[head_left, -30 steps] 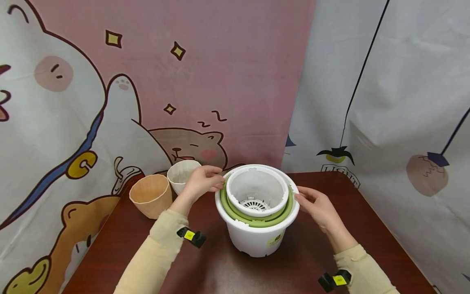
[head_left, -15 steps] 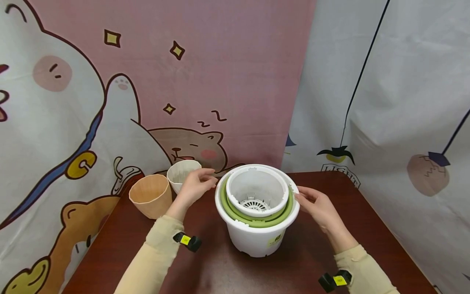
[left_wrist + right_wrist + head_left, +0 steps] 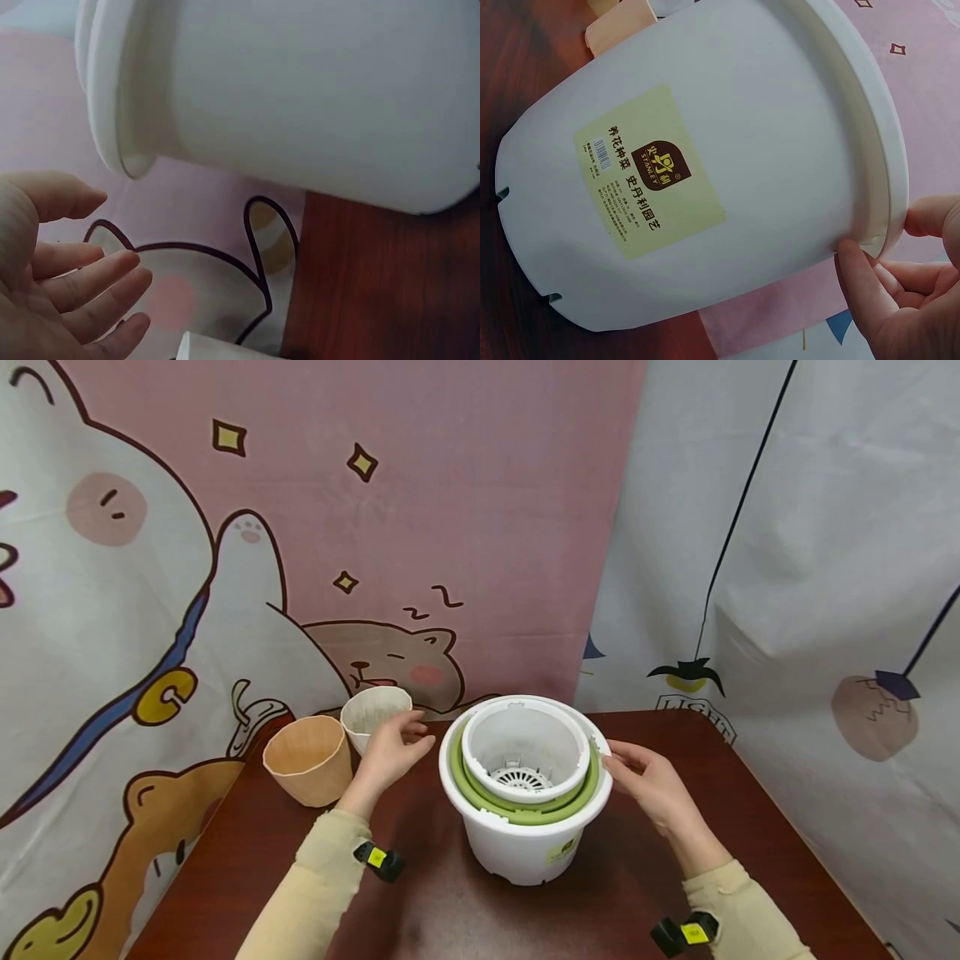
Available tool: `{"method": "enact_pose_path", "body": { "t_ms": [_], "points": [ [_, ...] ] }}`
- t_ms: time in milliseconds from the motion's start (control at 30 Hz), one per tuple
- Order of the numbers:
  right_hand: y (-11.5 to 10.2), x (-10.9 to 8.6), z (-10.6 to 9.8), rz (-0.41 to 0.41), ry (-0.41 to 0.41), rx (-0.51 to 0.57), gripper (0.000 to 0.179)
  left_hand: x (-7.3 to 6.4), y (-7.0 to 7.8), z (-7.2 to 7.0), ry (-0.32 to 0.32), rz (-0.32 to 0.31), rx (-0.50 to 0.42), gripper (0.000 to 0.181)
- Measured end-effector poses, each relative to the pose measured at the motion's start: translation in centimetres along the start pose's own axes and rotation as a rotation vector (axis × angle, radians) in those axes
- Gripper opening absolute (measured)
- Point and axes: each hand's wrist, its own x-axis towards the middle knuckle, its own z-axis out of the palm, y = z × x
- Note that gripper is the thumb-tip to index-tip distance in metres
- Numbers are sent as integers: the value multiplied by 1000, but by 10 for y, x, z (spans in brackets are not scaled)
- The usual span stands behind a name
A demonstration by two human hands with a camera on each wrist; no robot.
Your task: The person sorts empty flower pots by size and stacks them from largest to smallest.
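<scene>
A large white flowerpot (image 3: 498,852) stands upright on the table, with a green pot (image 3: 517,817) nested inside it. Within the green one sits a smaller white pot (image 3: 525,735) with a slotted bottom. At the big pot's right rim, my right hand (image 3: 652,785) pinches the edge; in the right wrist view its fingers (image 3: 866,289) reach under the lip. My left hand (image 3: 386,756) is apart from the stack, left of it, with nothing in its loosely bent fingers (image 3: 112,296). It partly hides a white faceted pot (image 3: 367,710) behind it.
An orange-tan faceted pot (image 3: 311,768) stands left of the white faceted one on the dark red-brown table (image 3: 720,810). A cartoon-printed cloth (image 3: 517,527) hangs right behind the table, and another light cloth (image 3: 795,610) hangs along the right side.
My left hand has let go of the nested pots' left rim and moved left, toward the white faceted pot. The right hand and the stack have stayed in place.
</scene>
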Motion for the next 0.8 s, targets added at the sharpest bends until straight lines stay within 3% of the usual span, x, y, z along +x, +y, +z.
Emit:
{"method": "enact_pose_path", "body": {
  "t_ms": [267, 800],
  "points": [
    [1, 1, 0, 4, 1, -9, 53, -3, -17, -1, 39, -50, 119, 58],
    [1, 1, 0, 7, 2, -8, 53, -13, -51, -17, 141, -15, 323, 62]
  ]
}}
